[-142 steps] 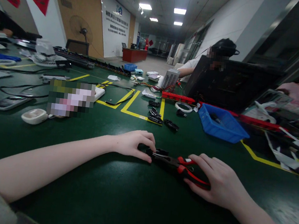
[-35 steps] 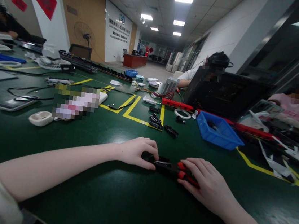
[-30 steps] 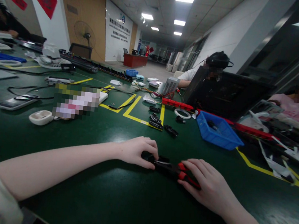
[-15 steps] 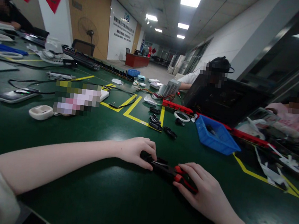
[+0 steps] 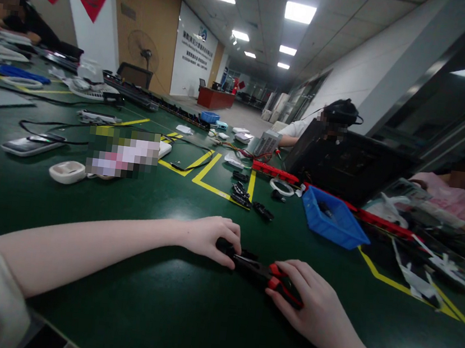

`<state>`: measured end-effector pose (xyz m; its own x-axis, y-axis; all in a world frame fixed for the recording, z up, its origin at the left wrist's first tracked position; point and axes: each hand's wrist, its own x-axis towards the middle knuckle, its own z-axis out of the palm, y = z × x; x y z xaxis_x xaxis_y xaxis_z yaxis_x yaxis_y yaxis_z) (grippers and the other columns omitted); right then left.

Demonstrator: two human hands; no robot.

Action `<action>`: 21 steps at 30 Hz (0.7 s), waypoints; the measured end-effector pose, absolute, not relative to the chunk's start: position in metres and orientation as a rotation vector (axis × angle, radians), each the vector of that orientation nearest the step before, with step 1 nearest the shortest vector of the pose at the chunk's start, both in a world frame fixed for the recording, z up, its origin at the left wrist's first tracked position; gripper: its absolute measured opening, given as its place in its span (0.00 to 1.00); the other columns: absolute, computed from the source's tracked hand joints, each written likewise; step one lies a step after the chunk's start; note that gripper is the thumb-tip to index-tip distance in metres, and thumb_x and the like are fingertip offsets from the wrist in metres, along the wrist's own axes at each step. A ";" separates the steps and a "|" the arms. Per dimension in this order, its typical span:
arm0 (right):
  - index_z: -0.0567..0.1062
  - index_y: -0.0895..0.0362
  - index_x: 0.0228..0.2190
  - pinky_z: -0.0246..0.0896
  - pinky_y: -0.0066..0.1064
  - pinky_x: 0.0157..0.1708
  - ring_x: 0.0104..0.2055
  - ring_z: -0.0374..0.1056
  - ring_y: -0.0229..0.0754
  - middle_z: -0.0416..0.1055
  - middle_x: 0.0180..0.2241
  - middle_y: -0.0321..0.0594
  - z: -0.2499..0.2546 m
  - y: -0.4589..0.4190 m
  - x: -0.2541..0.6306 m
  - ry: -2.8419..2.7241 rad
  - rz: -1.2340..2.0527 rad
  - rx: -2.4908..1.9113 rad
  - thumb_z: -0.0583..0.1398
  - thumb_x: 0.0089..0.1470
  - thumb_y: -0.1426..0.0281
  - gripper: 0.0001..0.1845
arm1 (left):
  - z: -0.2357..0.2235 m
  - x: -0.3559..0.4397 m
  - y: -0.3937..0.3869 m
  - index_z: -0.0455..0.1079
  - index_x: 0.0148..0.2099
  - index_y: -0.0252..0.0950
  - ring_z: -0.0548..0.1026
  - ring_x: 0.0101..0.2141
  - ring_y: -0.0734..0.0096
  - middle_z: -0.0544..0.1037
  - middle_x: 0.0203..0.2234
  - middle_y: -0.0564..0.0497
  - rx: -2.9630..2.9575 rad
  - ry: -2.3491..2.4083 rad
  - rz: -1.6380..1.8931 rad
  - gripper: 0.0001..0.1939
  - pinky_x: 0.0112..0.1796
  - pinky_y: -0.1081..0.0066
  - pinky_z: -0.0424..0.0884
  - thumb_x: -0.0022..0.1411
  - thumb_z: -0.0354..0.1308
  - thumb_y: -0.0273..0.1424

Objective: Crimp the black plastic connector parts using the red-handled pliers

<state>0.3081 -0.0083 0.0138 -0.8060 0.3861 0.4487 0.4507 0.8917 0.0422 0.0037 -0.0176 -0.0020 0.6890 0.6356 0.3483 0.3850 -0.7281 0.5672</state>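
Observation:
Red-and-black pliers (image 5: pixel 265 273) lie low over the green table (image 5: pixel 164 312) in front of me. My right hand (image 5: pixel 312 308) is wrapped round their red handles. My left hand (image 5: pixel 210 238) is curled over a small black part (image 5: pixel 223 247) that sits at the pliers' jaws. The jaws meet the part just past my left fingertips. Several more small black parts (image 5: pixel 242 193) lie farther out near the yellow tape line.
A blue bin (image 5: pixel 334 220) stands to the right, behind it a black case (image 5: pixel 350 163) and a red strip (image 5: pixel 275 171). A white dish (image 5: pixel 67 171), a phone (image 5: pixel 30 145) and cables lie at left. Other people sit at the far left and right.
My head has tilted and shifted, so the scene sits lower and more slanted. Both hands keep their hold; the right hand has closed tighter on the handles than several seconds ago.

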 end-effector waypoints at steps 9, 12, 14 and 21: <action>0.73 0.57 0.46 0.74 0.35 0.35 0.37 0.74 0.46 0.76 0.41 0.48 0.017 -0.003 0.312 -2.643 -0.239 -0.611 0.61 0.58 0.61 0.17 | -0.002 0.005 -0.018 0.77 0.43 0.37 0.74 0.41 0.65 0.75 0.41 0.48 2.437 0.800 0.742 0.12 0.44 0.68 0.67 0.60 0.69 0.37; 0.73 0.57 0.47 0.74 0.36 0.35 0.37 0.74 0.46 0.76 0.40 0.48 0.016 -0.004 0.312 -2.620 -0.300 -0.583 0.61 0.59 0.60 0.18 | -0.001 0.005 -0.019 0.77 0.43 0.37 0.74 0.41 0.65 0.76 0.40 0.48 2.440 0.817 0.730 0.12 0.44 0.68 0.67 0.60 0.69 0.37; 0.72 0.58 0.47 0.74 0.36 0.35 0.38 0.74 0.46 0.76 0.40 0.49 0.016 -0.005 0.311 -2.599 -0.344 -0.553 0.60 0.59 0.60 0.18 | 0.000 0.005 -0.019 0.77 0.43 0.37 0.74 0.41 0.65 0.76 0.40 0.49 2.442 0.828 0.718 0.11 0.43 0.68 0.67 0.59 0.69 0.36; 0.71 0.59 0.48 0.74 0.36 0.34 0.37 0.74 0.46 0.76 0.40 0.50 0.018 -0.006 0.309 -2.583 -0.391 -0.522 0.60 0.60 0.61 0.18 | -0.003 0.005 -0.018 0.77 0.43 0.37 0.74 0.41 0.65 0.75 0.40 0.49 2.464 0.808 0.728 0.13 0.43 0.69 0.67 0.59 0.69 0.38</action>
